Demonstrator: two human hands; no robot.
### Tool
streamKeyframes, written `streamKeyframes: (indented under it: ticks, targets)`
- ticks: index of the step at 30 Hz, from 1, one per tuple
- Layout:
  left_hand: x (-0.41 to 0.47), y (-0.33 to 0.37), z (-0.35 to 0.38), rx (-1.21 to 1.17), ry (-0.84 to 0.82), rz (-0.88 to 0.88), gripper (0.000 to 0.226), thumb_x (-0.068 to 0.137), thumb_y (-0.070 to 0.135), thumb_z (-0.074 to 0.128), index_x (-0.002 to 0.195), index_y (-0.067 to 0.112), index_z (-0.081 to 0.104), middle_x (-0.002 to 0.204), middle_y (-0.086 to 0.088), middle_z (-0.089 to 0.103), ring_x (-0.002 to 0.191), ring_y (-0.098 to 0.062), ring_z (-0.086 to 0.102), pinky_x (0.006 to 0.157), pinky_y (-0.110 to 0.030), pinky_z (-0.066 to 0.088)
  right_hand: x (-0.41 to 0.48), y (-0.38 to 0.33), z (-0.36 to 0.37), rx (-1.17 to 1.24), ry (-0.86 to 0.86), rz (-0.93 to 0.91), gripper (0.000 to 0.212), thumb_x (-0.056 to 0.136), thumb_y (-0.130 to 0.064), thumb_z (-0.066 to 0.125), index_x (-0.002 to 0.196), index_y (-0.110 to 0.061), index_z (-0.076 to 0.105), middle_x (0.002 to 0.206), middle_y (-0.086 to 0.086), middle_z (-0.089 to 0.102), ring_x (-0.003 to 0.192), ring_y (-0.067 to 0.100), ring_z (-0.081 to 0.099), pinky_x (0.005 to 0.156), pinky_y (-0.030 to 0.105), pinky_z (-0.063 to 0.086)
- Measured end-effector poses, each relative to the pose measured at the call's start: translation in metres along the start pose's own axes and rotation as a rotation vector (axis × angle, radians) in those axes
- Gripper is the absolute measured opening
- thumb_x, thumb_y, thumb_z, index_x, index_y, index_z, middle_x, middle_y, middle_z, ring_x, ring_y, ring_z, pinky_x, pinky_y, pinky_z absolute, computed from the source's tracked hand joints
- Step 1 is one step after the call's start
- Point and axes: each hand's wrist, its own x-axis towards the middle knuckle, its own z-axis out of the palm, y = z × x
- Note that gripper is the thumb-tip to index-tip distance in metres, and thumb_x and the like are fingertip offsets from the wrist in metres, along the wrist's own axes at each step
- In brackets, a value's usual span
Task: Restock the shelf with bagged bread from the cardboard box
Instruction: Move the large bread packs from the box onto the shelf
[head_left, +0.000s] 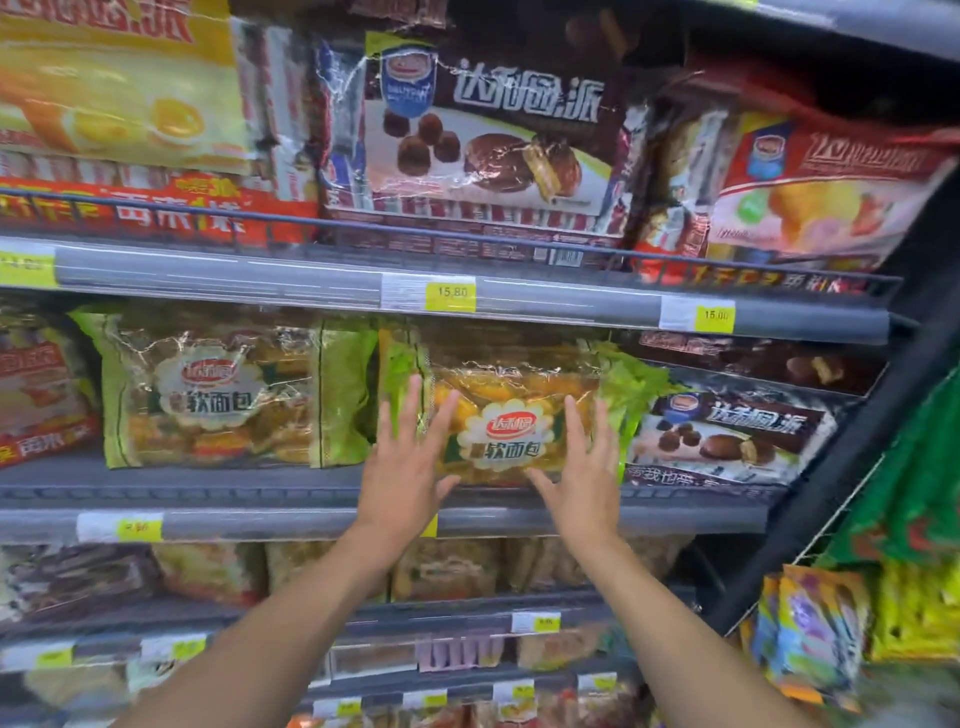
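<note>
A green-edged clear bag of bread (511, 410) stands on the middle shelf (260, 491), leaning slightly. My left hand (410, 457) is flat against its left part with fingers spread. My right hand (582, 462) rests with spread fingers on its right part. Neither hand grips the bag. A second, identical bag of bread (223, 395) stands to its left on the same shelf. The cardboard box is out of view.
Chocolate pie bags (727, 431) sit right of the bread; a red bag (41, 395) sits at far left. The upper shelf (311, 275) holds large pie bags. Lower shelves carry more packaged bread. Hanging snack packs (810, 629) are at the right.
</note>
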Motion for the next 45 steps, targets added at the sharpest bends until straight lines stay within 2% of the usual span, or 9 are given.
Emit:
streamKeyframes:
  ticks: [6,15,20,24,29,33,36,39,45]
  targets:
    - [0.012,-0.003,0.008,0.039,0.011,-0.030,0.118,0.076,0.054,0.078,0.159,0.043,-0.005,0.169,-0.006,-0.007,0.150,-0.048,0.016,0.091,-0.053,0.058,0.008,0.002,0.006,0.005,0.047,-0.035,0.109,0.077,-0.043,0.084,0.160,-0.031,0.015,0.168,0.006,0.008,0.151,0.036,0.018,0.107,0.049,0.044]
    - [0.008,-0.003,0.008,0.093,0.032,-0.015,0.117,0.075,0.060,0.078,0.159,0.041,-0.001,0.170,-0.006,-0.005,0.149,-0.046,0.022,0.080,-0.049,0.063,0.006,0.007,0.006,-0.005,0.043,-0.063,0.105,0.078,-0.041,0.084,0.160,-0.028,0.020,0.167,0.010,0.012,0.150,0.038,0.020,0.104,0.049,0.046]
    - [0.000,-0.011,0.003,0.114,0.056,0.015,0.110,0.081,0.062,0.071,0.159,0.041,-0.004,0.170,-0.001,-0.010,0.150,-0.045,0.024,0.097,-0.059,0.054,0.001,0.007,0.001,0.006,0.008,-0.084,0.107,0.080,-0.038,0.084,0.161,-0.028,0.015,0.167,0.011,0.008,0.151,0.039,0.017,0.112,0.051,0.037]
    - [-0.009,-0.024,-0.007,0.119,0.049,0.050,0.100,0.086,0.065,0.062,0.160,0.041,-0.002,0.170,0.002,-0.013,0.152,-0.038,0.021,0.107,-0.060,0.045,-0.003,0.003,-0.006,-0.003,-0.030,-0.054,0.109,0.080,-0.043,0.082,0.161,-0.031,0.011,0.168,0.006,0.004,0.152,0.037,0.015,0.114,0.055,0.036]
    - [-0.030,-0.048,-0.028,0.105,0.044,0.075,0.090,0.091,0.067,0.052,0.159,0.042,-0.002,0.171,-0.002,-0.002,0.154,-0.032,0.019,0.116,-0.058,0.034,-0.017,-0.011,-0.015,-0.031,-0.084,0.005,0.105,0.082,-0.056,0.075,0.161,-0.032,0.011,0.169,0.001,0.002,0.155,0.031,0.011,0.118,0.056,0.029]
    - [-0.058,-0.077,-0.044,0.099,0.019,0.088,0.082,0.092,0.063,0.054,0.160,0.036,0.015,0.170,-0.002,0.008,0.154,-0.028,0.019,0.120,-0.052,0.030,-0.046,-0.037,-0.014,-0.011,-0.073,-0.031,0.092,0.086,-0.055,0.071,0.159,-0.030,0.020,0.167,0.004,0.015,0.152,0.030,0.019,0.118,0.056,0.030]
    - [-0.083,-0.106,-0.058,0.096,-0.020,0.106,0.079,0.094,0.062,0.052,0.160,0.037,0.014,0.170,0.000,0.008,0.155,-0.025,0.015,0.122,-0.048,0.027,-0.072,-0.062,-0.006,0.001,-0.116,-0.036,0.088,0.089,-0.056,0.066,0.159,-0.031,0.020,0.167,0.002,0.013,0.153,0.028,0.018,0.117,0.055,0.030]
    - [-0.110,-0.132,-0.070,0.095,-0.040,0.122,0.078,0.096,0.061,0.051,0.160,0.036,0.015,0.169,-0.002,0.012,0.155,-0.026,0.019,0.121,-0.049,0.031,-0.102,-0.088,0.004,0.026,-0.166,-0.022,0.087,0.090,-0.058,0.064,0.160,-0.031,0.019,0.168,-0.001,0.010,0.153,0.026,0.015,0.117,0.055,0.030]
    - [-0.158,-0.171,-0.076,0.077,-0.036,0.132,0.067,0.096,0.059,0.052,0.155,0.033,0.033,0.165,0.000,0.027,0.147,-0.026,0.035,0.112,-0.047,0.043,-0.151,-0.131,0.024,0.041,-0.243,-0.038,0.083,0.093,-0.053,0.063,0.160,-0.032,0.018,0.169,-0.002,0.007,0.155,0.026,0.010,0.119,0.053,0.024]
